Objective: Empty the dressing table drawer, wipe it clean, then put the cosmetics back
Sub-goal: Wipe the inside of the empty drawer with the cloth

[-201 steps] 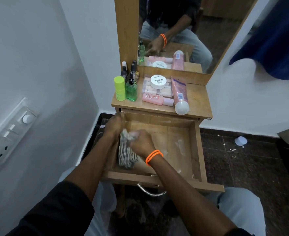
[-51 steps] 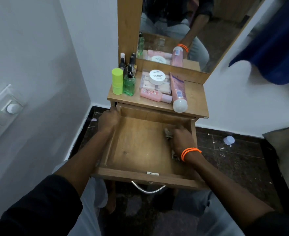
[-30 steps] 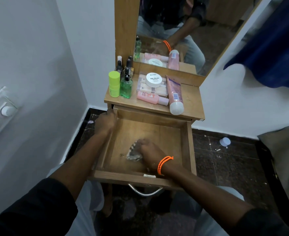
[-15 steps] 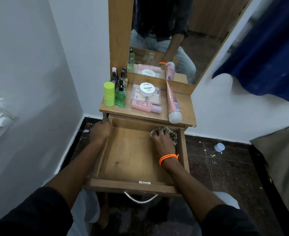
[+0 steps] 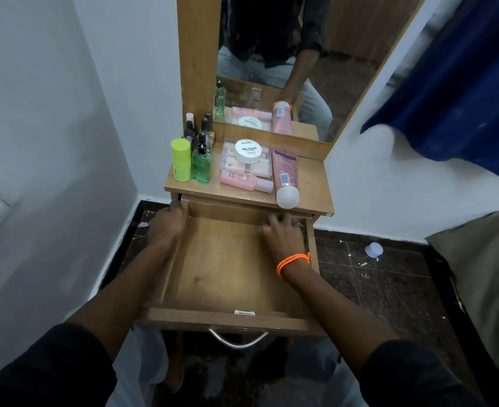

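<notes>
Wiping the far right corner of the drawer point(image 5: 227, 277), w/ my right hand point(image 5: 283, 235) pressed down on the cloth point(image 5: 299, 223). Hand's blurred & covers most of the cloth, only a bit shows past the fingers, so can't tell if fingers are curled round it or just flat on top. My left hand point(image 5: 167, 223) grips the drawer's left wall near the back corner, fingers hooked over the rim, bracing it. Hands are well apart, one per side.

Drawer's pulled out full & has nothing in it but the cloth & my hand; floor of it looks mostly clean, one small dark speck nr the middle-left. So I'd say emptying is done, wipe is abt finished, refill not started.

Cosmetics all sit on the table point(image 5: 312, 183) above: green stick point(image 5: 180, 160) & green bottle point(image 5: 201, 167) upright at left w/ small dark bottles point(image 5: 202, 132) behind, nail polish jar point(image 5: 248, 151) on a clear palette box point(image 5: 260, 168), pink bottle point(image 5: 243, 181) lying in front of it, pink tube point(image 5: 285, 179) lying at right w/ its cap just over the front edge.

Next, prob: one more pass over that speck, lift the cloth out, then bring items down. Tube first imo, it's closest to rolling off. Upright bottles need a steady grip, they're packed tight.
</notes>
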